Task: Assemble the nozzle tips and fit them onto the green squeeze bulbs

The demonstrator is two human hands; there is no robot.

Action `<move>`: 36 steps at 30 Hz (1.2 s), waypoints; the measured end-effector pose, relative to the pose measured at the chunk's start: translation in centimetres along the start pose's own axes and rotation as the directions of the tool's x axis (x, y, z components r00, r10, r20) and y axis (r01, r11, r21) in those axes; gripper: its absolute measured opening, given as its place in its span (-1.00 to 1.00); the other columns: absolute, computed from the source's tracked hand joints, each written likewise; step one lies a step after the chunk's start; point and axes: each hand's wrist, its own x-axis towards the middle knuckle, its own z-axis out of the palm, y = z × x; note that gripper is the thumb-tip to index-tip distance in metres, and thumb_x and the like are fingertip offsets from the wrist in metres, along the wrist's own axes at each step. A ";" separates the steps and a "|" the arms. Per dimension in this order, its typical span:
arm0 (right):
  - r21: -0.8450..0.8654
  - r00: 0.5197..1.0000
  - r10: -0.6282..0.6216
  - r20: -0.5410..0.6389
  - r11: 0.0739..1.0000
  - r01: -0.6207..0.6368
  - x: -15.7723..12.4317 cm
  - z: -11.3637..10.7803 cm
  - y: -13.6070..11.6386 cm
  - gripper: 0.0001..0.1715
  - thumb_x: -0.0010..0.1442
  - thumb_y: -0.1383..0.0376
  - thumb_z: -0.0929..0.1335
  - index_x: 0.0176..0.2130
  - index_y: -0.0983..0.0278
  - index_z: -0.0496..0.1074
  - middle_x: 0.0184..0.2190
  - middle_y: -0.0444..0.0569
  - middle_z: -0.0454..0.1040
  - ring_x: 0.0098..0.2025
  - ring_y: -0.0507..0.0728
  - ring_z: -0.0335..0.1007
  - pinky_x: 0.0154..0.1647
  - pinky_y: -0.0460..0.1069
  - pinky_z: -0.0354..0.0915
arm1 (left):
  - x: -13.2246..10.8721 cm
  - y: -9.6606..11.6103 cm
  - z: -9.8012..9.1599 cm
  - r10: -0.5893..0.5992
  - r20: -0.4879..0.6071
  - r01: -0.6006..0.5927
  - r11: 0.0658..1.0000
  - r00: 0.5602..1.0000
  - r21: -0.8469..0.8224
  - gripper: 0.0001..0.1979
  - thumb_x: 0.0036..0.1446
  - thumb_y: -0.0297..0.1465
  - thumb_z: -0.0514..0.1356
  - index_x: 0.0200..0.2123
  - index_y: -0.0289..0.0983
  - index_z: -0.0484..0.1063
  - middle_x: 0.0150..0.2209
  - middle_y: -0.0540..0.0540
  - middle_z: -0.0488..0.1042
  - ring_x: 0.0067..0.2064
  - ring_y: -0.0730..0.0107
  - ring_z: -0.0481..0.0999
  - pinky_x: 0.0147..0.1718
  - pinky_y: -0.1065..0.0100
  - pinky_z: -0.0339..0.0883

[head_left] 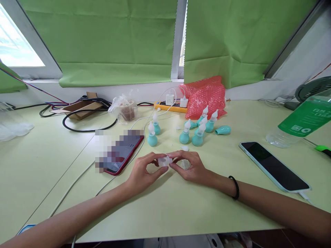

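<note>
My left hand is closed in a pinch on a small translucent plastic cup-like piece, thumb below and forefinger above. From the other side, the thumb and fingertips of my right hand pinch the right end of the same piece. Another clear plastic part lies on the table, partly hidden by my right hand. Just beyond it is a small white piece. Farther back stand several teal squeeze bulbs with white nozzles, like nasal aspirators, among them one bulb. A bare teal bulb lies on its side.
A phone in a red case lies left, white cables running past it; another phone lies right. At the back are a pink bubble-wrap bag, an orange power strip and a cardboard box. A green-labelled bottle leans at right.
</note>
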 end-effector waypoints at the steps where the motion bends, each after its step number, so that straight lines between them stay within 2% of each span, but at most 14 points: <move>1: -0.004 1.000 -0.007 -0.002 1.000 0.007 0.0 0.0 0.0 -0.74 -0.04 0.42 0.33 -0.26 0.25 0.35 -0.34 -0.05 0.48 -0.40 0.03 0.43 -0.42 -0.07 0.41 | 0.0 0.0 0.0 0.011 -0.001 -0.011 1.000 1.000 0.010 -0.76 -0.02 -0.34 0.16 -0.24 -0.30 0.39 -0.43 -0.07 0.45 -0.40 0.41 0.40 -0.40 0.38 0.30; 14: -0.080 0.993 -0.116 -0.006 0.990 0.115 0.1 0.0 -0.2 -0.82 -0.03 0.44 0.33 -0.34 0.25 0.32 -0.36 -0.01 0.50 -0.32 0.08 0.44 -0.36 -0.05 0.39 | -0.4 -0.2 0.0 0.065 -0.016 -0.065 0.997 0.998 0.030 -0.78 -0.02 -0.37 0.16 -0.25 -0.31 0.39 -0.44 -0.08 0.43 -0.41 0.42 0.39 -0.43 0.41 0.27; 18: -0.116 0.989 -0.150 -0.020 0.982 0.147 0.1 0.1 -0.1 -0.84 -0.03 0.44 0.33 -0.35 0.25 0.31 -0.40 -0.03 0.51 -0.37 0.07 0.44 -0.40 -0.06 0.38 | -0.4 -0.4 0.1 0.058 -0.002 -0.058 0.998 0.998 0.021 -0.77 -0.02 -0.36 0.15 -0.25 -0.32 0.40 -0.44 -0.09 0.43 -0.41 0.41 0.39 -0.43 0.41 0.29; 26: -0.092 0.992 -0.124 0.005 0.988 0.124 0.0 0.0 -0.2 -0.86 -0.02 0.42 0.32 -0.37 0.24 0.31 -0.41 -0.04 0.50 -0.42 0.05 0.43 -0.41 -0.07 0.37 | -0.4 -0.6 0.1 0.106 -0.024 -0.107 0.994 0.994 -0.021 -0.75 -0.02 -0.37 0.17 -0.24 -0.33 0.42 -0.48 -0.09 0.42 -0.45 0.43 0.38 -0.47 0.41 0.29; 31: -0.050 0.997 -0.074 -0.021 0.996 0.073 0.2 -0.1 -0.6 -0.85 -0.03 0.39 0.33 -0.35 0.26 0.33 -0.49 -0.07 0.47 -0.54 0.01 0.39 -0.49 -0.10 0.34 | -0.2 -0.5 0.1 -0.008 -0.032 0.006 0.997 0.999 -0.075 -0.68 -0.11 -0.33 0.23 -0.23 -0.32 0.43 -0.41 -0.10 0.49 -0.45 0.42 0.43 -0.42 0.37 0.36; 36: -0.053 0.999 -0.048 -0.008 0.997 0.048 0.3 -0.2 -0.7 -0.83 -0.04 0.39 0.33 -0.33 0.28 0.35 -0.54 -0.09 0.44 -0.55 0.00 0.37 -0.50 -0.10 0.33 | -0.1 -0.4 0.1 -0.076 0.015 0.078 0.976 0.997 -0.204 -0.61 -0.14 -0.36 0.24 -0.17 -0.36 0.40 -0.27 -0.15 0.50 -0.38 0.36 0.48 -0.34 0.31 0.43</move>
